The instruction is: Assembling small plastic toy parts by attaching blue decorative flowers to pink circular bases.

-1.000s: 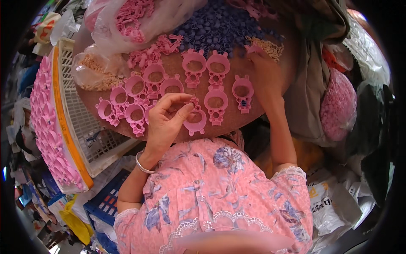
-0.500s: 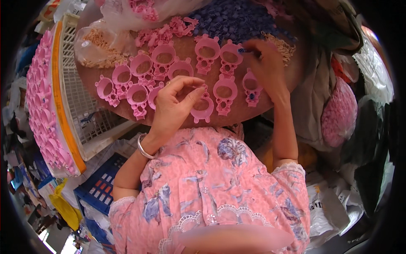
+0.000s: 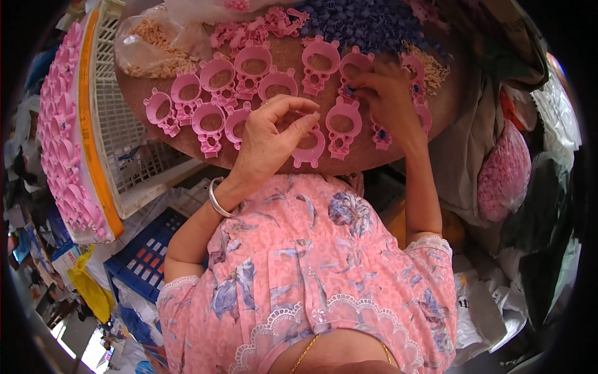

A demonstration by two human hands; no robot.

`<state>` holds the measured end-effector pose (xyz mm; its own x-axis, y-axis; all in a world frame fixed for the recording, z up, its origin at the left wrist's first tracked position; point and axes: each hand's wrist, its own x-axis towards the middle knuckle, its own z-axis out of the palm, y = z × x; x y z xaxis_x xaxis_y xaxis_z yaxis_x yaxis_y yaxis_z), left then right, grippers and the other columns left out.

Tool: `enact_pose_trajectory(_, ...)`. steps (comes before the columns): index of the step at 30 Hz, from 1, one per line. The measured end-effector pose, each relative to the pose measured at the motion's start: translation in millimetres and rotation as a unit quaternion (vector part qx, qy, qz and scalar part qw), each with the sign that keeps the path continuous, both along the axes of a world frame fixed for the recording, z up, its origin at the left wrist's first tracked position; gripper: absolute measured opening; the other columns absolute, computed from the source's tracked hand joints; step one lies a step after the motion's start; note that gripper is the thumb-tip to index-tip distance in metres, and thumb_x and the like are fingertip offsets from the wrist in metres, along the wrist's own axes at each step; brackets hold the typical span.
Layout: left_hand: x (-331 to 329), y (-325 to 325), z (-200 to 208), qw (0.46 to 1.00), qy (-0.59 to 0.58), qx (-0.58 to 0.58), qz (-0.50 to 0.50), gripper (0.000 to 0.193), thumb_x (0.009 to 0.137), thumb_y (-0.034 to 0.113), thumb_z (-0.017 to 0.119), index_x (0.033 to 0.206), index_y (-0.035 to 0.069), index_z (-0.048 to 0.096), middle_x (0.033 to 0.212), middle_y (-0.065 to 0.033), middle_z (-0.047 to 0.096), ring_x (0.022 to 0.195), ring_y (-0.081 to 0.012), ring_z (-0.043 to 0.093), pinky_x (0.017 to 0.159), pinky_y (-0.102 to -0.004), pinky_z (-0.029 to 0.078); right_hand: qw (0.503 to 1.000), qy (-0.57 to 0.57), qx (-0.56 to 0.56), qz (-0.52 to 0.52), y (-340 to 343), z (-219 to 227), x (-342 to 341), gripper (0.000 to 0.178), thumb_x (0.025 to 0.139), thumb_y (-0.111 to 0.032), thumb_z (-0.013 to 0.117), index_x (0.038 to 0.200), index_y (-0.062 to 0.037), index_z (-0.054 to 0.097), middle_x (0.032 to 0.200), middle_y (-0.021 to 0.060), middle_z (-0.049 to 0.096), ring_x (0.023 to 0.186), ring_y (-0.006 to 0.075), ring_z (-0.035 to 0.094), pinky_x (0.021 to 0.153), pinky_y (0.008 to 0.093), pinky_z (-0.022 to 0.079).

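Tabletop (image 3: 370, 159): loose rows of pink frames (image 3: 356, 57). Left hand (image 3: 271, 137) over one, thumb and forefinger curled inward; can't tell if tips meet. Right hand (image 3: 387, 96) pinches blue piece (image 3: 349, 91) by another's lower end. Probably seating it; calls for alignment, then pressing.

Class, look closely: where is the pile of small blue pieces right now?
In the head view, the blue pile lies across the far side of the brown table, right of the small pink pieces and beyond the right hand.
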<state>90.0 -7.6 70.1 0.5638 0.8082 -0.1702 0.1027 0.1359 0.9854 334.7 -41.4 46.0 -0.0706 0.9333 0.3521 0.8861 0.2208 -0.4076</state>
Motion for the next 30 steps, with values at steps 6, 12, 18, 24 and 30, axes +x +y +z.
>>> enact_pose_trajectory(6, 0, -1, -1, 1.0, 0.0, -0.003, 0.002, 0.015, 0.091, 0.006, 0.068, 0.104, 0.0, 0.07, 0.098, -0.0032, 0.065, 0.085, -0.0087, 0.065, 0.072, -0.0214, 0.054, 0.998, 0.055, -0.025, -0.011, -1, 5, 2, 0.018, 0.073, 0.001, 0.07, 0.09, -0.0045, 0.072, 0.09, 0.0104, 0.066, 0.084, 0.0327, 0.06, 0.075, 0.0407, 0.045)
enact_pose_trajectory(12, 9, 3, -5, 0.998, 0.035, 0.043, 0.014, 0.018, 0.089, 0.009, 0.07, 0.103, -0.002, 0.07, 0.097, -0.0061, 0.066, 0.082, -0.0108, 0.066, 0.07, -0.0233, 0.052, 0.993, -0.047, -0.013, -0.105, -3, 13, -2, 0.014, 0.082, -0.007, 0.065, 0.094, -0.0043, 0.07, 0.087, 0.0143, 0.067, 0.086, 0.0358, 0.063, 0.072, 0.0426, 0.048)
enact_pose_trajectory(18, 24, 9, -6, 0.993, 0.081, 0.089, 0.008, 0.024, 0.093, 0.01, 0.067, 0.114, 0.0, 0.068, 0.096, -0.0024, 0.07, 0.081, -0.0069, 0.064, 0.068, -0.0207, 0.053, 0.949, -0.039, -0.1, -0.297, 9, 0, -5, 0.02, 0.091, -0.02, 0.062, 0.099, -0.0025, 0.065, 0.087, 0.0187, 0.07, 0.082, 0.0383, 0.067, 0.069, 0.0453, 0.05)
enact_pose_trajectory(24, 36, 15, -13, 0.996, 0.054, 0.07, 0.019, 0.028, 0.088, 0.016, 0.07, 0.109, -0.002, 0.068, 0.096, -0.0143, 0.07, 0.08, -0.0179, 0.067, 0.072, -0.0292, 0.052, 0.954, 0.082, -0.102, -0.269, 17, -9, 6, 0.025, 0.09, -0.022, 0.063, 0.102, -0.0002, 0.065, 0.087, 0.0185, 0.071, 0.076, 0.0327, 0.07, 0.066, 0.04, 0.052)
enact_pose_trajectory(30, 54, 26, -8, 0.994, -0.08, -0.073, 0.01, 0.036, 0.096, 0.025, 0.066, 0.121, -0.001, 0.062, 0.098, -0.005, 0.068, 0.086, -0.0152, 0.065, 0.072, -0.0288, 0.053, 0.956, 0.126, -0.077, -0.253, 7, 58, -12, 0.027, 0.09, -0.022, 0.067, 0.103, 0.0012, 0.069, 0.079, 0.0136, 0.07, 0.07, 0.0197, 0.068, 0.064, 0.0322, 0.051)
